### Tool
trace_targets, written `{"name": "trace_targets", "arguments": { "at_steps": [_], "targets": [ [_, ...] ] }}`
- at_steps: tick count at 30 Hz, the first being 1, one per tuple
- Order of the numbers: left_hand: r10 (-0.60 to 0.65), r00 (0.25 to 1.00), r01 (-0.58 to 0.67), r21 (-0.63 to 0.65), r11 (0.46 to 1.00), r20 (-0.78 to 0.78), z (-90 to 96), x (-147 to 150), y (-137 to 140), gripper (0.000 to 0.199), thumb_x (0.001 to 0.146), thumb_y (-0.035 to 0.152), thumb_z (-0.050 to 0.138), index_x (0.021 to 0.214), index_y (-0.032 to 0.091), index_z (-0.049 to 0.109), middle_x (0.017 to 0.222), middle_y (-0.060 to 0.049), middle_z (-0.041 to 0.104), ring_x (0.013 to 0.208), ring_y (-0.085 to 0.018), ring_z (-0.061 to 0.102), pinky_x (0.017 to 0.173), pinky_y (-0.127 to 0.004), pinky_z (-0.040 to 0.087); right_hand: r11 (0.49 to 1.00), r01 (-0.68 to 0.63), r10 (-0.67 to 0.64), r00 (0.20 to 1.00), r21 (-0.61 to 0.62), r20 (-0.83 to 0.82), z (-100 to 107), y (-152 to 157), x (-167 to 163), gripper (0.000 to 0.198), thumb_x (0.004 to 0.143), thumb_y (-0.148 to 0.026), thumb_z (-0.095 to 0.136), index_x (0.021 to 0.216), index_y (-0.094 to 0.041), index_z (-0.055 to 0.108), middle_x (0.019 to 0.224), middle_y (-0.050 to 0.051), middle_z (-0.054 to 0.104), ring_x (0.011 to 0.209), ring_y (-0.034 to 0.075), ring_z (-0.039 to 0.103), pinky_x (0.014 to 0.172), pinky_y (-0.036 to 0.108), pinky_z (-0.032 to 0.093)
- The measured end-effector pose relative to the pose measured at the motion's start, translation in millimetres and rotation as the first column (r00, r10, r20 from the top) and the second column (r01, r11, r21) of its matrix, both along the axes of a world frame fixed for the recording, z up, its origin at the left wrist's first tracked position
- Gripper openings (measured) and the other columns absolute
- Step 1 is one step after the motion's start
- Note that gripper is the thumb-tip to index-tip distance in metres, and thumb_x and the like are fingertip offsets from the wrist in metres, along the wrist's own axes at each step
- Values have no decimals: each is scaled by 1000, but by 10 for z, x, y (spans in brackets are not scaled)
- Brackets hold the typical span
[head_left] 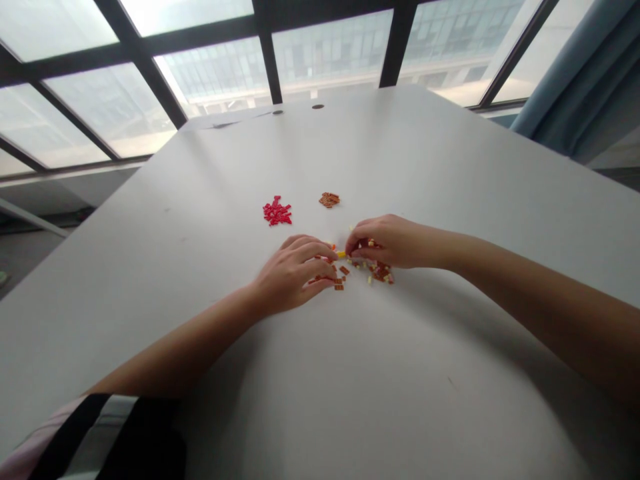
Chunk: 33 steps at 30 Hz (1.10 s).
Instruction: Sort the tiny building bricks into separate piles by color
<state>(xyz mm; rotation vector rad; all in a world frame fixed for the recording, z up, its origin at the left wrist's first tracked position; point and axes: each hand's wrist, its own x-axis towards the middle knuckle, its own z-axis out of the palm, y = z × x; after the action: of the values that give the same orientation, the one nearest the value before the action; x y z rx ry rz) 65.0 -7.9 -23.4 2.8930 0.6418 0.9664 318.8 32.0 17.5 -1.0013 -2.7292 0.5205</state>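
My left hand [297, 272] rests low over a mixed pile of small building bricks, its fingers stretched out and slightly apart. Orange-brown bricks [339, 285] lie beside and partly under its fingertips. A yellow brick [341, 255] sits between the two hands, close to the fingertips of both. Across from it, my right hand [383, 241] reaches in from the right with fingers curled and tips pinched together at the pile; what they hold is hidden. More brown and pale yellow bricks [381, 272] lie beneath this hand, partly covered by it.
Beyond my hands are a pile of red bricks [277, 211] and a smaller pile of orange-brown bricks [329, 199]. All lie on a large white table [375, 373]. Dark-framed windows [330, 53] stand behind the table, and a blue curtain [575, 87] hangs at the right.
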Motion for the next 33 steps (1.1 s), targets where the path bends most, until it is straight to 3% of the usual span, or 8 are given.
{"name": "trace_targets", "arguments": {
  "at_steps": [10, 19, 33],
  "targets": [
    [39, 999, -39, -32, 999, 1, 34, 12, -4, 8, 99, 23, 67, 95, 24, 73, 111, -5, 79, 112, -20, 71, 104, -38, 49, 989, 70, -59, 994, 128, -90, -29, 72, 48, 24, 89, -14, 61, 95, -23, 83, 94, 5, 80, 77, 16, 70, 76, 29, 54],
    [283, 942, -266, -117, 957, 180, -20, -21, 69, 3, 91, 20, 76, 91, 23, 75, 102, -4, 79, 95, -20, 73, 94, -39, 51, 989, 139, -145, 970, -45, -196, -3, -90, -105, 14, 85, -16, 69, 90, -21, 80, 80, 0, 79, 72, 14, 72, 70, 25, 53],
    [374, 915, -348, -170, 922, 151, -12, -5, 60, 5, 89, 20, 78, 89, 25, 76, 103, -3, 80, 99, -22, 74, 99, -42, 50, 990, 137, -118, 911, 19, -394, -227, -179, -269, 11, 84, -18, 71, 91, -20, 80, 84, 4, 78, 72, 15, 70, 71, 26, 54]
  ]
}}
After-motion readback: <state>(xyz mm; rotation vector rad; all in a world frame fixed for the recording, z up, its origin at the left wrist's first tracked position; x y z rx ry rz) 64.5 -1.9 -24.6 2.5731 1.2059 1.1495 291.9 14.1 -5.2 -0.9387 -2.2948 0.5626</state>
